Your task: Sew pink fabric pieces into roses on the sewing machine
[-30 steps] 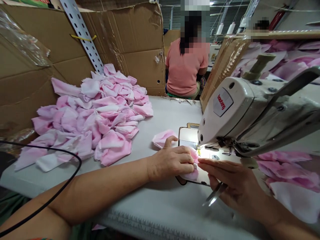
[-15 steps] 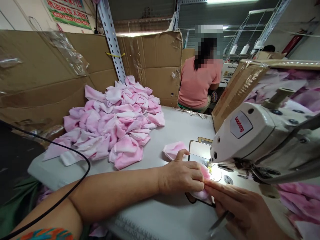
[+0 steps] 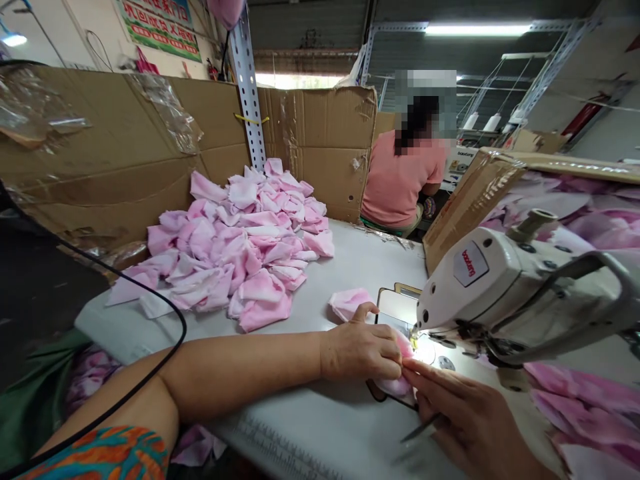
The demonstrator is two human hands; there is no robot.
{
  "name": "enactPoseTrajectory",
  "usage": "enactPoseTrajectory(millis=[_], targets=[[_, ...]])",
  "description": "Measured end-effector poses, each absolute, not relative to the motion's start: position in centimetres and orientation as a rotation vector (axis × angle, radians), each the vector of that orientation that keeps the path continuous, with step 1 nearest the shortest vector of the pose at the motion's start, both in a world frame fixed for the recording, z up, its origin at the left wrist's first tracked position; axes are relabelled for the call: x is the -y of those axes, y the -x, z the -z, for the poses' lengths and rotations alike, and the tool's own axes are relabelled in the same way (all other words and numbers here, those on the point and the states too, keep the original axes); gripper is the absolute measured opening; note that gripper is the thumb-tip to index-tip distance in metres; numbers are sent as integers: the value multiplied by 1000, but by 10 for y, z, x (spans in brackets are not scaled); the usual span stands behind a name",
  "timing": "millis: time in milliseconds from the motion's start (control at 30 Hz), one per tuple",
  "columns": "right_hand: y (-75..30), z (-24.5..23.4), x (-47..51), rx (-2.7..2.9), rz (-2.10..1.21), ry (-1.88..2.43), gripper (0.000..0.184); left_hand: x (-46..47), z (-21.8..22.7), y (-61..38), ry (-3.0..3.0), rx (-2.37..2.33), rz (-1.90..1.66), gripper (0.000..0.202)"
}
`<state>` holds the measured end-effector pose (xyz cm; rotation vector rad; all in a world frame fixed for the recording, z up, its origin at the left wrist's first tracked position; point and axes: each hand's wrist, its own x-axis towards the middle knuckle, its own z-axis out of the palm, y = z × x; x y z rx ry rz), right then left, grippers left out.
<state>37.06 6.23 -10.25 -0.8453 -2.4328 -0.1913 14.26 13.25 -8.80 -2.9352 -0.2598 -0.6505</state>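
Left hand pressed the pink fabric piece at the sewing machine's needle end, fingers curled, couldn't tell if pinching; right hand had fingertips on the piece's edge and gripped a metal tool underneath. Second pink piece lay just left of the sewing machine, pink fabric pile farther left on the table.

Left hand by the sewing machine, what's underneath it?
Pink cloth shows beyond the fingers of the left hand, beside the needle area of the sewing machine. The hand hides the rest, so the cloth's full shape and whatever lies under the palm cannot be seen.
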Motion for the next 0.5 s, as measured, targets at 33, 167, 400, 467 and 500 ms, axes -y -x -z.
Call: enactPoseTrajectory(millis=[33,167,400,467,500], targets=[[-370,103,-62,2439,179,844,46,-133,89,-142,2938,264,647,17],[-371,107,-62,2396,73,947,44,-134,92,-142,2946,281,637,16],[-372,103,-58,2239,47,1037,32,-135,93,-145,2942,282,675,17],[-372,102,-58,2264,52,1037,31,-135,93,-146,2933,291,657,18],[-372,102,-58,2274,53,1034,31,-134,93,-146,2929,300,649,19]])
